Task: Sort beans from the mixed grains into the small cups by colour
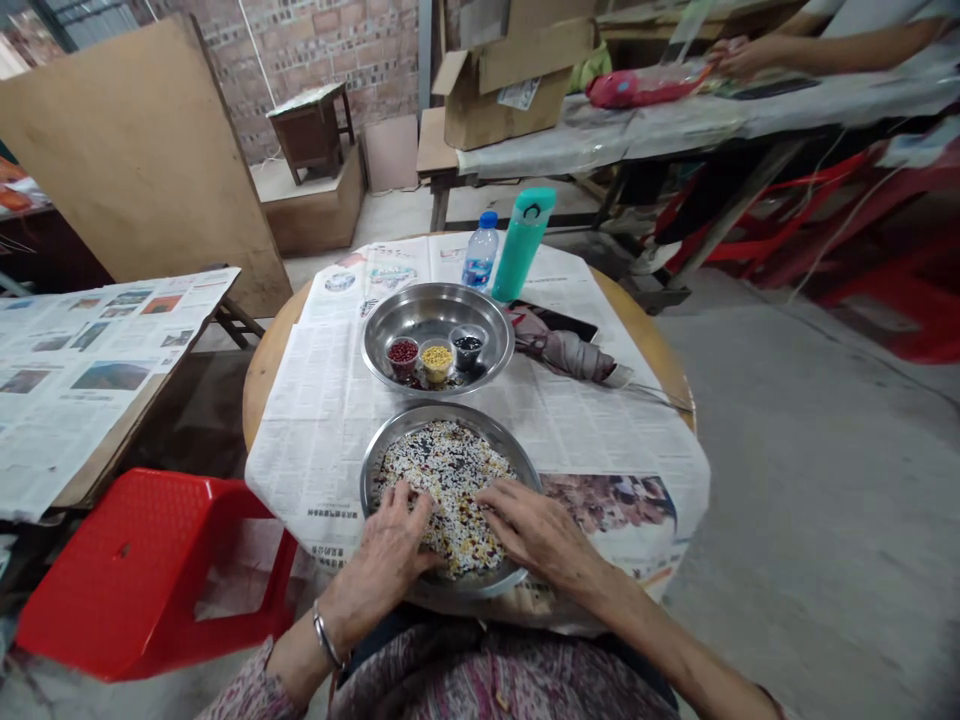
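Fingers (401, 497) on both hands spread open, not clenched, resting on the mixed grain (450, 480) in a steel plate (450, 410); nothing pinched. Left hand (379, 565) at pile's near-left, right hand (536, 530) near-right. Steel bowl (480, 312) with three small cups (436, 360) of red, yellow, black seeds just beyond, on newspaper (322, 400).

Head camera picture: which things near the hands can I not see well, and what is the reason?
Head view:
The grains at the near side of the steel plate: hidden by the left hand and right hand.
Each single grain in the plate: too small to tell its kind.
The dark flat object: partly hidden by the folded umbrella.
The co-worker: cut off by the frame edges, only a forearm shows.
The newspaper print: too small to read.
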`<action>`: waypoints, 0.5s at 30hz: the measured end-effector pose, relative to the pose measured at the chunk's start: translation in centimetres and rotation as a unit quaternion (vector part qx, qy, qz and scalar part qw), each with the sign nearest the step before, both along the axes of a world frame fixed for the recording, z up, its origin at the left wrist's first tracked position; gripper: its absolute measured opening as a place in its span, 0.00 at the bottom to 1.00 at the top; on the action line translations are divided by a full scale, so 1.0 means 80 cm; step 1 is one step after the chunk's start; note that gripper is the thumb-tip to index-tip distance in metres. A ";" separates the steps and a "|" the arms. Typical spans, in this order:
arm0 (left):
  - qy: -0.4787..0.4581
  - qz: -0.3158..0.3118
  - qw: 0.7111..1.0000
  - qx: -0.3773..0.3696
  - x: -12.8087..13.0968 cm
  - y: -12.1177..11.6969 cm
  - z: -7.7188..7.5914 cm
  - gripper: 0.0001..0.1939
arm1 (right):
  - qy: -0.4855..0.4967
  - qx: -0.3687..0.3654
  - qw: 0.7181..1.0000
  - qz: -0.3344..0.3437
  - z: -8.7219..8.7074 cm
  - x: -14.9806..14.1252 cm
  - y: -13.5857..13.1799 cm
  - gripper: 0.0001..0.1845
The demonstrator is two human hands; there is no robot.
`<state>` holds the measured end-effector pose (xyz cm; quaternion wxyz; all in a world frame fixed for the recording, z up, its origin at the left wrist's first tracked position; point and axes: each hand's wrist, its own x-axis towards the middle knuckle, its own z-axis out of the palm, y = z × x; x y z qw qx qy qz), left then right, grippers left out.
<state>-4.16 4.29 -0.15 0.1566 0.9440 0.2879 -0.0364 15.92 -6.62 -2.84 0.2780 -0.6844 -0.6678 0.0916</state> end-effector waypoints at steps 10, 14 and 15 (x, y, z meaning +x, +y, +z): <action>-0.047 -0.092 0.993 -0.049 0.066 -0.007 0.004 0.18 | 0.113 0.186 0.962 -0.166 -0.035 -0.013 0.001 0.15; -0.065 -0.039 0.997 0.020 0.085 0.016 0.000 0.11 | 0.128 0.192 0.955 -0.185 -0.038 -0.014 -0.002 0.16; -0.075 -0.030 0.996 0.036 0.088 0.020 -0.001 0.10 | 0.131 0.193 0.954 -0.190 -0.039 -0.014 -0.002 0.16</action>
